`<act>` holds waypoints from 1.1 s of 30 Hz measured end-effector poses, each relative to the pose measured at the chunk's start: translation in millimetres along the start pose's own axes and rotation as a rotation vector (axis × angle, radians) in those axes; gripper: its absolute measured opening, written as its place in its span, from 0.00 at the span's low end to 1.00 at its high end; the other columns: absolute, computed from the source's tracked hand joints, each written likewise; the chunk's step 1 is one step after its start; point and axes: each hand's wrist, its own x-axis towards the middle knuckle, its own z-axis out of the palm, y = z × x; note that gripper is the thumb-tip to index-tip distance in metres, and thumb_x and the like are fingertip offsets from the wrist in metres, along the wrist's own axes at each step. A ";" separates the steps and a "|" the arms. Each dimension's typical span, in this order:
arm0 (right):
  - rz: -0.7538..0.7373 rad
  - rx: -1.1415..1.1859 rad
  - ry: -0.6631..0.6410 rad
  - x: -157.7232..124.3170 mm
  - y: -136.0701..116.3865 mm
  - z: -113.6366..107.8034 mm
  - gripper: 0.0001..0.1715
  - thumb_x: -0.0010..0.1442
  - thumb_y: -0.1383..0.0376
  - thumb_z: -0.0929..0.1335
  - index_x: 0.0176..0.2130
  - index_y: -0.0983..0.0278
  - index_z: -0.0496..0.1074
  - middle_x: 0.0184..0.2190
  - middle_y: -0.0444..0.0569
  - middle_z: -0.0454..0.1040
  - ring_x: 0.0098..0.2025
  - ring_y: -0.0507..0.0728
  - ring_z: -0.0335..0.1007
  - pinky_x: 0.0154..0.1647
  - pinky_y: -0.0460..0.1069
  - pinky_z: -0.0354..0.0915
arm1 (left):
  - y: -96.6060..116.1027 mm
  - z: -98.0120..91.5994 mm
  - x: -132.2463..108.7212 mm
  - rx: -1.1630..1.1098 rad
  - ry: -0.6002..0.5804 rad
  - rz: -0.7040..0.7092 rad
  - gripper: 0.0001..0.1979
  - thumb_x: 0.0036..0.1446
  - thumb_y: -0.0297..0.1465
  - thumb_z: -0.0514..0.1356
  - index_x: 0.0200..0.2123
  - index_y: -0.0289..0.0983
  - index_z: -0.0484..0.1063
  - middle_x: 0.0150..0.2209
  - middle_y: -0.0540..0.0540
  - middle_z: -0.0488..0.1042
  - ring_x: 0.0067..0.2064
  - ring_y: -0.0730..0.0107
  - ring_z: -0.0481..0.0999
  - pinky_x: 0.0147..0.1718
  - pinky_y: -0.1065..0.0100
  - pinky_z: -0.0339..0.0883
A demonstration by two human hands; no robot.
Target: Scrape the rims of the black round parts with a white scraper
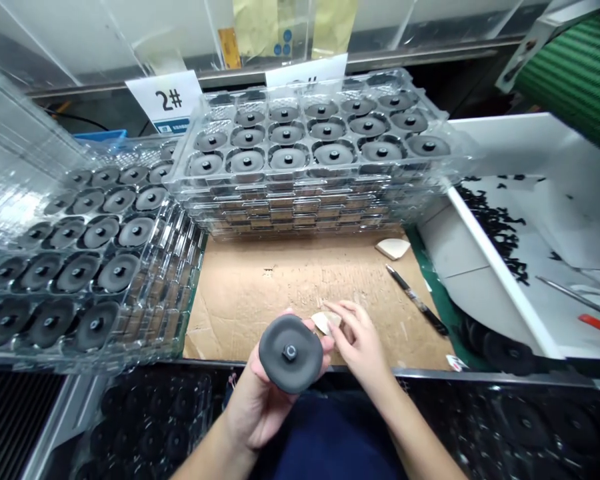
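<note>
Disc (291,354) near cardboard (290,273), trays (300,200) beyond

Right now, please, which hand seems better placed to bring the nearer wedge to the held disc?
Probably the right hand: it holds the nearer wedge; the left hand supports the disc.

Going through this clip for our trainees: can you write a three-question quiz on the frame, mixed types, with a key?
1. Which hand holds the black disc?
2. True or false: the pen lies on the cardboard.
3. What does the right hand touch?
A) the pen
B) a pale wedge
C) an orange handle

Key:
1. The left hand.
2. True.
3. B.
</note>
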 end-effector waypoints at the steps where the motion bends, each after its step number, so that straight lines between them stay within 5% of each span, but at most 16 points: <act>1: 0.001 0.003 0.026 -1.3 -3.4 -0.6 0.18 0.59 0.64 0.62 0.47 0.64 0.72 0.43 0.54 0.67 0.21 0.49 0.60 0.25 0.48 0.65 | -0.9 0.3 -0.3 -0.011 -0.027 -0.011 0.25 0.40 0.41 0.67 0.45 0.46 0.73 0.45 0.50 0.78 0.48 0.57 0.76 0.48 0.64 0.69; 5: -0.041 0.043 0.035 -5.4 -27.8 -14.9 0.16 0.61 0.65 0.62 0.48 0.61 0.71 0.43 0.51 0.67 0.23 0.48 0.60 0.27 0.46 0.65 | -4.3 -5.2 -0.4 0.110 -0.118 0.104 0.24 0.52 0.47 0.56 0.52 0.51 0.66 0.49 0.48 0.75 0.47 0.57 0.76 0.47 0.58 0.70; 8: -0.081 0.073 0.015 -9.7 -38.3 -22.1 0.12 0.62 0.67 0.62 0.43 0.60 0.72 0.39 0.49 0.70 0.29 0.50 0.66 0.28 0.45 0.65 | -3.9 -13.9 1.0 0.615 -0.173 0.510 0.30 0.55 0.41 0.57 0.59 0.57 0.51 0.54 0.49 0.68 0.49 0.63 0.73 0.52 0.59 0.65; 11: -0.097 0.088 0.013 -16.7 -38.4 -21.9 0.11 0.62 0.68 0.62 0.42 0.60 0.72 0.37 0.48 0.73 0.34 0.52 0.70 0.31 0.44 0.66 | 0.9 -19.5 4.4 1.171 -0.242 0.834 0.51 0.48 0.27 0.65 0.63 0.54 0.31 0.53 0.45 0.65 0.53 0.63 0.67 0.54 0.56 0.60; 16: -0.109 0.086 0.024 -26.5 -40.7 -25.0 0.13 0.61 0.70 0.63 0.45 0.59 0.70 0.37 0.47 0.72 0.33 0.51 0.69 0.31 0.43 0.66 | 8.5 -17.3 8.9 1.449 -0.256 0.943 0.56 0.46 0.21 0.64 0.63 0.43 0.23 0.50 0.39 0.66 0.51 0.62 0.68 0.51 0.57 0.64; 21: -0.378 -0.043 -0.116 -19.7 -52.2 -41.3 0.20 0.62 0.67 0.65 0.54 0.56 0.66 0.39 0.48 0.69 0.35 0.52 0.67 0.36 0.45 0.67 | 10.4 -16.9 6.3 1.432 -0.236 0.868 0.54 0.48 0.26 0.65 0.63 0.40 0.25 0.50 0.38 0.67 0.52 0.61 0.68 0.52 0.57 0.63; 24: -0.514 -0.123 -0.223 -9.0 -56.0 -46.0 0.18 0.62 0.61 0.65 0.52 0.57 0.69 0.33 0.48 0.71 0.33 0.53 0.67 0.33 0.46 0.66 | 10.0 -18.4 7.1 1.356 -0.183 0.624 0.48 0.47 0.33 0.66 0.63 0.46 0.37 0.53 0.41 0.67 0.54 0.59 0.66 0.55 0.56 0.58; 26: -0.495 -0.112 -0.204 -3.5 -56.9 -43.0 0.13 0.63 0.60 0.64 0.44 0.60 0.73 0.27 0.47 0.71 0.29 0.53 0.66 0.29 0.46 0.64 | 8.6 -19.5 11.0 1.221 -0.088 0.302 0.35 0.46 0.41 0.64 0.58 0.45 0.58 0.49 0.43 0.71 0.50 0.59 0.70 0.52 0.57 0.60; 28: -0.395 -0.058 -0.133 -1.6 -56.6 -35.1 0.14 0.64 0.61 0.62 0.33 0.62 0.74 0.22 0.45 0.69 0.25 0.52 0.66 0.25 0.45 0.62 | 7.3 -21.0 16.0 1.085 0.003 0.069 0.22 0.51 0.47 0.57 0.40 0.37 0.74 0.37 0.43 0.76 0.40 0.62 0.74 0.44 0.61 0.65; 30: -0.288 0.008 -0.110 -2.9 -54.6 -24.2 0.19 0.65 0.61 0.60 0.26 0.63 0.70 0.20 0.44 0.68 0.23 0.51 0.65 0.24 0.44 0.60 | 9.2 -23.0 18.3 1.042 0.065 0.019 0.27 0.55 0.50 0.50 0.24 0.34 0.73 0.25 0.45 0.74 0.30 0.66 0.73 0.36 0.64 0.67; 33: -0.275 0.082 -0.183 -5.6 -46.6 -9.5 0.28 0.65 0.50 0.56 0.26 0.62 0.69 0.20 0.45 0.68 0.23 0.52 0.66 0.25 0.45 0.60 | 26.4 -23.8 8.5 1.076 0.126 0.020 0.27 0.52 0.51 0.52 0.20 0.33 0.72 0.18 0.49 0.71 0.24 0.70 0.71 0.29 0.69 0.65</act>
